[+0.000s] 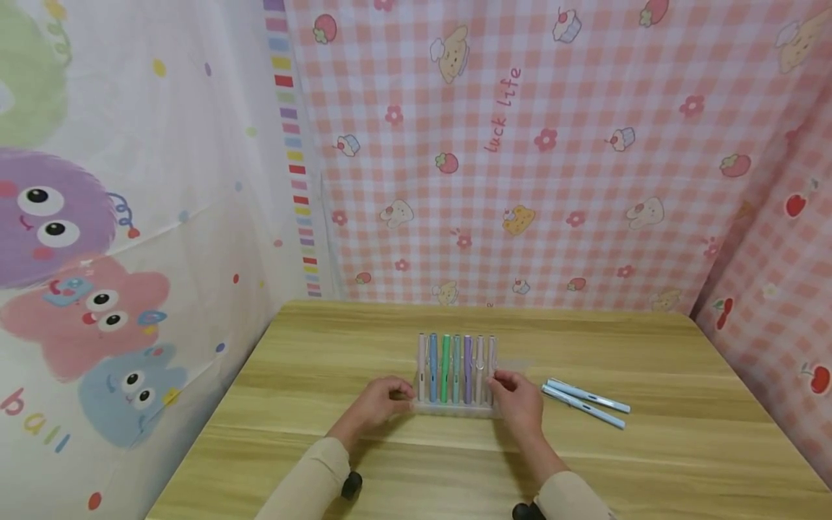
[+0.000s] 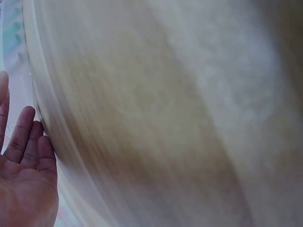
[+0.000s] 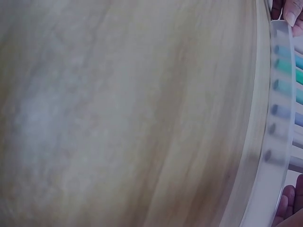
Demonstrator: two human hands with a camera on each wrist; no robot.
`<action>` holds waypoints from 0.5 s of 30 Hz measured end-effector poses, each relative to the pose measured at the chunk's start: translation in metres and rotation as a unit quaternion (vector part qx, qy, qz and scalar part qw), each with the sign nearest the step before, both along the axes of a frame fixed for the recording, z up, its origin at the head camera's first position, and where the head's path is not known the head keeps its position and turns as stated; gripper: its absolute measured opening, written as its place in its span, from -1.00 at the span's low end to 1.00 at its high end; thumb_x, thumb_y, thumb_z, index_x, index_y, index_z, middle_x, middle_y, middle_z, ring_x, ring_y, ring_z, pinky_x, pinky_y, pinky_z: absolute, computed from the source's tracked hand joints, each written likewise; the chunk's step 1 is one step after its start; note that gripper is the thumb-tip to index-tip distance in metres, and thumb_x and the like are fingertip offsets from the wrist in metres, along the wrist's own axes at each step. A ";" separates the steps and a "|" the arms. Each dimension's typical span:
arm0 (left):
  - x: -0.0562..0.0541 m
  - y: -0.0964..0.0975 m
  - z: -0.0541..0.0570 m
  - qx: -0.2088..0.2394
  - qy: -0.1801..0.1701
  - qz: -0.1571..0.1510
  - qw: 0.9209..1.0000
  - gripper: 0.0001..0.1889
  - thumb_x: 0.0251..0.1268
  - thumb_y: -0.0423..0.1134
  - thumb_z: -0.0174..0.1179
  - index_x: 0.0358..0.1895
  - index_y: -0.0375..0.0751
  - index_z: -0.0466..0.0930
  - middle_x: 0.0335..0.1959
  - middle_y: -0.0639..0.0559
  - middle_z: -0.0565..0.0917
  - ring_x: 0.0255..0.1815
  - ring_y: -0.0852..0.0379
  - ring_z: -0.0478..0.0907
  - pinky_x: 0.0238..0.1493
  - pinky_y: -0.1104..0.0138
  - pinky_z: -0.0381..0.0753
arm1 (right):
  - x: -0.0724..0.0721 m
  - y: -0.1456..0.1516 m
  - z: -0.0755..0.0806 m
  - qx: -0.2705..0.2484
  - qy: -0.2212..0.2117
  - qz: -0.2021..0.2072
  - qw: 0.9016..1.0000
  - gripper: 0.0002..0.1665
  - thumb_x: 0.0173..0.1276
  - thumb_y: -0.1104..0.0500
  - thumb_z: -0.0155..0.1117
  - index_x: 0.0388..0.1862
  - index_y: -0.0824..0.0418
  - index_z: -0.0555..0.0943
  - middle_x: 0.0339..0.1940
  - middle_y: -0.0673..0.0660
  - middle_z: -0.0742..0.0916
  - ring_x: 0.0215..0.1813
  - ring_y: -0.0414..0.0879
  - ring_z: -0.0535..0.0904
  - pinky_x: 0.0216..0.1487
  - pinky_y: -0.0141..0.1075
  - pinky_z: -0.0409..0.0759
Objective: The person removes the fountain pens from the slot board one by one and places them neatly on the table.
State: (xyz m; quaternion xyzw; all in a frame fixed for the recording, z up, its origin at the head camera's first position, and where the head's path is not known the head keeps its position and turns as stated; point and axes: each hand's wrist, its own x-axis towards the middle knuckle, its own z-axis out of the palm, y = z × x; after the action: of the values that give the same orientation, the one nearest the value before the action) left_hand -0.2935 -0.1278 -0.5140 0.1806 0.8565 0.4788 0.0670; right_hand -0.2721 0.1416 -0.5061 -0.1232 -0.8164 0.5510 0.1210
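A translucent pen case (image 1: 448,410) stands on the table in the head view, with several pens upright in a row. Among them are a blue pen (image 1: 433,368), a green pen (image 1: 445,368) and a purple pen (image 1: 468,368). My left hand (image 1: 383,401) holds the case's left end; its thumb (image 3: 290,18) shows on that end in the right wrist view. At the other end my right hand (image 1: 520,404) pinches the pale rightmost pen (image 1: 492,354), fingertips over its side. The left wrist view shows only part of the left palm (image 2: 28,189).
Two light blue pens (image 1: 588,404) lie on the wooden table (image 1: 325,339) to the right of the right hand. A pink checked curtain (image 1: 520,180) hangs behind the table, and a white printed curtain (image 1: 214,253) hangs at the left.
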 end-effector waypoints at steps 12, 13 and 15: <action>0.000 0.001 0.000 -0.010 -0.004 0.007 1.000 -0.93 0.24 -0.43 0.32 -0.26 -0.23 0.68 -0.07 -0.04 0.66 -0.02 0.03 0.52 0.07 0.11 0.51 | 0.000 -0.001 0.001 0.013 -0.010 0.000 1.000 -0.72 0.34 0.17 0.37 -0.08 0.34 0.71 -0.17 0.21 0.76 -0.11 0.03 0.62 -0.08 -0.16 0.57; -0.001 0.001 0.000 -0.010 -0.006 0.008 1.000 -0.93 0.24 -0.43 0.32 -0.26 -0.22 0.68 -0.07 -0.04 0.66 -0.02 0.04 0.52 0.07 0.11 0.50 | 0.000 -0.001 0.002 0.007 -0.010 0.000 1.000 -0.72 0.35 0.16 0.36 -0.08 0.33 0.71 -0.16 0.21 0.75 -0.11 0.03 0.62 -0.09 -0.18 0.57; -0.001 0.001 0.000 -0.012 -0.004 0.007 1.000 -0.93 0.23 -0.44 0.33 -0.26 -0.23 0.68 -0.07 -0.03 0.66 -0.03 0.04 0.52 0.06 0.11 0.51 | 0.001 -0.001 0.003 -0.008 -0.003 -0.002 1.000 -0.72 0.35 0.17 0.36 -0.07 0.35 0.70 -0.15 0.23 0.75 -0.11 0.03 0.63 -0.12 -0.23 0.58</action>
State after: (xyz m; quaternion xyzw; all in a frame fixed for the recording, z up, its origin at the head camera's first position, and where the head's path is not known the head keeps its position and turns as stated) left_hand -0.2941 -0.1266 -0.5141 0.1715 0.8633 0.4696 0.0690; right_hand -0.2714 0.1402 -0.5030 -0.1274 -0.8119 0.5571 0.1190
